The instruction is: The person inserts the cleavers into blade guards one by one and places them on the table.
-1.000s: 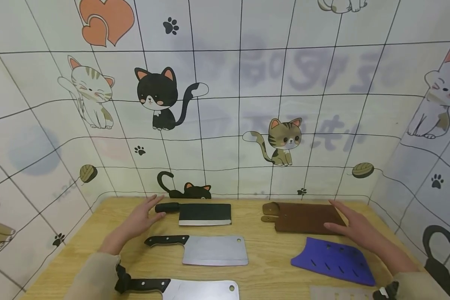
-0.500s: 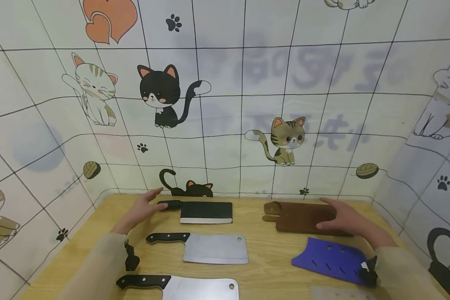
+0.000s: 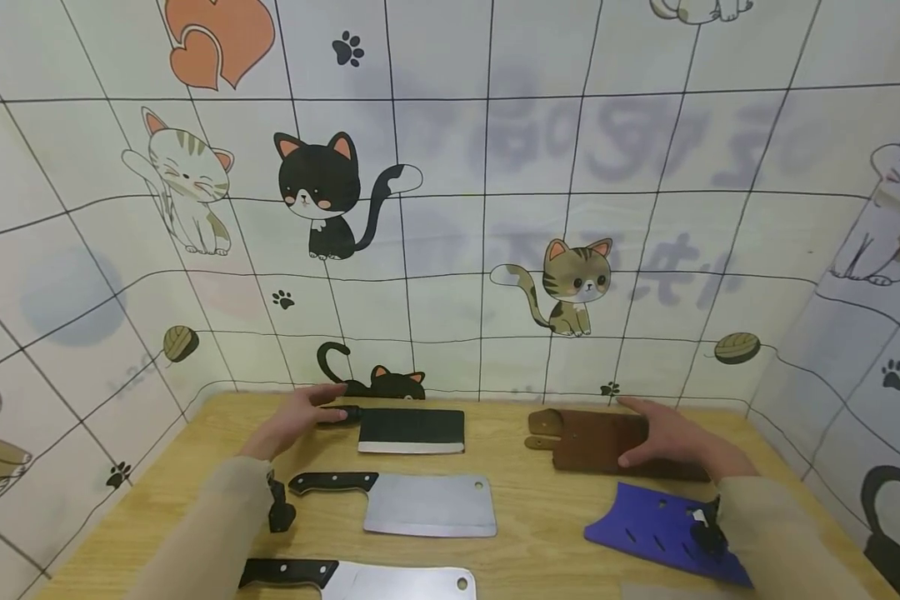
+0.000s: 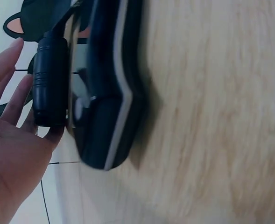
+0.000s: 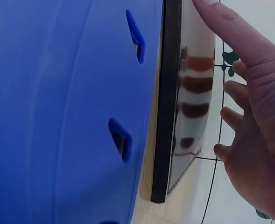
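My left hand point(image 3: 292, 423) is at the black handle of a dark-bladed cleaver point(image 3: 411, 427) at the back left of the table. In the left wrist view that handle point(image 4: 51, 81) stands in front of the loosely bent fingers; whether they touch it I cannot tell. Over the brown leather sheath point(image 3: 588, 442) at the back right hovers my right hand point(image 3: 671, 437), covering its right part. Seen from the right wrist, the thumb and fingers point(image 5: 242, 28) are spread, apart from the sheath's dark edge point(image 5: 167, 116), and grip nothing.
A silver cleaver point(image 3: 431, 504) lies in the middle row, and another cleaver point(image 3: 397, 582) is cut off at the front. A blue slotted blade guard point(image 3: 656, 529) sits below the right hand. The cat-patterned wall point(image 3: 435, 308) rises behind the wooden table point(image 3: 540, 533).
My right hand has moved left over the brown sheath. The left hand has shifted slightly right, closer around the black handle. The cleavers and sheaths stay in place.
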Demonstrator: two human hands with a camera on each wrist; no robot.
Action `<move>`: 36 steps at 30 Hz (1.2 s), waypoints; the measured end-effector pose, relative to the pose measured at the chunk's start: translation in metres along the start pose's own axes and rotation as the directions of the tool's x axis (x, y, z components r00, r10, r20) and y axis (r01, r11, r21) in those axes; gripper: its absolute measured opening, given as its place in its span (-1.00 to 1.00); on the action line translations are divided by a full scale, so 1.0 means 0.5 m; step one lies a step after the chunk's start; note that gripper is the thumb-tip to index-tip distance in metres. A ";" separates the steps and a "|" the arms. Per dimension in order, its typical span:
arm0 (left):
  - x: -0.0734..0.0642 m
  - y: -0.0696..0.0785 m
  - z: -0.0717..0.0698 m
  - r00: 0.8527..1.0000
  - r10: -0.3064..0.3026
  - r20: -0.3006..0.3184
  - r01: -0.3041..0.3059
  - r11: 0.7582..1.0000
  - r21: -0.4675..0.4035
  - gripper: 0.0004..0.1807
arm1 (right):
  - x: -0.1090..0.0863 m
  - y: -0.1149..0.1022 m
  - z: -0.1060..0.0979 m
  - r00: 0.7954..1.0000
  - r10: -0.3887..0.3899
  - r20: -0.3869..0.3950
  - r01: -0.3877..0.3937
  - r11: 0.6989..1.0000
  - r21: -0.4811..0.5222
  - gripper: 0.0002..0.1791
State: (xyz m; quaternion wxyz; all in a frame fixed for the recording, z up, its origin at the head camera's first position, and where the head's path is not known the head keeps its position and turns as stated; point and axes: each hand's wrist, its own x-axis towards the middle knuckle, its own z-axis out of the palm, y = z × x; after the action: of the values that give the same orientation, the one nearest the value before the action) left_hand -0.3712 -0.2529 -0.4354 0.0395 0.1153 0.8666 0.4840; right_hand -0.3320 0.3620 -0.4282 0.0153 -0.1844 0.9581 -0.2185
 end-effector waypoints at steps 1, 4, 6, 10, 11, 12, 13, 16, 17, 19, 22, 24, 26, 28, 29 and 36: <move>0.002 -0.001 0.002 1.000 0.005 0.006 -0.006 1.000 0.012 -0.31 | 0.002 0.001 0.002 1.000 -0.001 0.002 0.002 1.000 -0.007 0.24; 0.007 -0.005 0.008 1.000 0.012 0.020 -0.013 0.999 0.031 -0.37 | 0.007 0.005 0.009 1.000 -0.018 0.005 0.019 1.000 -0.024 0.23; 0.011 -0.010 0.009 1.000 0.015 0.024 -0.016 0.999 0.042 -0.40 | 0.009 0.005 0.012 1.000 -0.023 0.015 0.023 1.000 -0.002 0.22; 0.017 -0.022 0.012 1.000 -0.005 0.027 0.003 0.997 0.076 -0.44 | 0.007 0.006 0.016 0.998 -0.044 0.046 0.041 0.997 0.065 0.21; 0.018 -0.024 0.013 1.000 -0.008 0.028 0.006 0.996 0.086 -0.44 | 0.007 0.007 0.017 0.997 -0.050 0.057 0.046 0.996 0.074 0.20; 0.019 -0.027 0.013 1.000 -0.012 0.028 0.009 0.996 0.093 -0.44 | 0.007 0.007 0.017 0.996 -0.056 0.067 0.051 0.996 0.078 0.20; 0.019 -0.028 0.013 0.999 -0.011 0.030 0.008 0.995 0.098 -0.44 | 0.006 0.007 0.017 0.995 -0.058 0.077 0.052 0.996 0.076 0.19; 0.021 -0.029 0.014 1.000 -0.014 0.028 0.011 0.995 0.098 -0.44 | 0.005 0.006 0.017 0.994 -0.043 0.103 0.038 0.998 0.056 0.18; 0.021 -0.029 0.015 1.000 -0.013 0.027 0.010 0.995 0.098 -0.44 | 0.005 0.007 0.017 0.993 -0.041 0.111 0.036 0.998 0.048 0.18; 0.021 -0.029 0.017 1.000 -0.008 0.025 0.006 0.995 0.102 -0.44 | 0.005 0.007 0.018 0.992 -0.026 0.125 0.022 0.999 0.037 0.20; 0.021 -0.026 0.020 0.999 0.007 0.033 -0.010 0.994 0.113 -0.44 | 0.006 0.006 0.020 0.992 -0.013 0.128 0.009 1.000 0.025 0.21; 0.020 -0.024 0.021 0.999 0.025 0.046 -0.030 0.993 0.118 -0.44 | 0.007 0.007 0.022 0.993 -0.001 0.122 0.001 1.000 0.003 0.22; 0.019 -0.023 0.022 0.997 0.038 0.062 -0.045 0.991 0.123 -0.44 | 0.008 0.009 0.025 0.994 0.004 0.111 -0.001 1.000 -0.028 0.23; 0.020 -0.023 0.023 0.997 0.042 0.070 -0.050 0.991 0.126 -0.44 | 0.009 0.012 0.028 0.994 0.000 0.107 0.006 0.998 -0.055 0.25; 0.020 -0.024 0.022 0.996 0.049 0.080 -0.060 0.989 0.132 -0.44 | 0.010 0.014 0.029 0.994 0.000 0.107 0.007 0.998 -0.066 0.26; 0.022 -0.029 0.013 0.987 0.090 0.131 -0.108 0.985 0.136 -0.47 | 0.016 0.015 0.028 0.994 -0.010 0.113 0.018 0.997 -0.076 0.29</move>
State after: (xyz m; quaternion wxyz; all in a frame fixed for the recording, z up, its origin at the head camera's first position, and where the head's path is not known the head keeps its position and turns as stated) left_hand -0.3832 -0.2522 -0.4509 0.0609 0.1907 0.8880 0.4140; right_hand -0.3406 0.3597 -0.4438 0.0605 -0.2036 0.9622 -0.1707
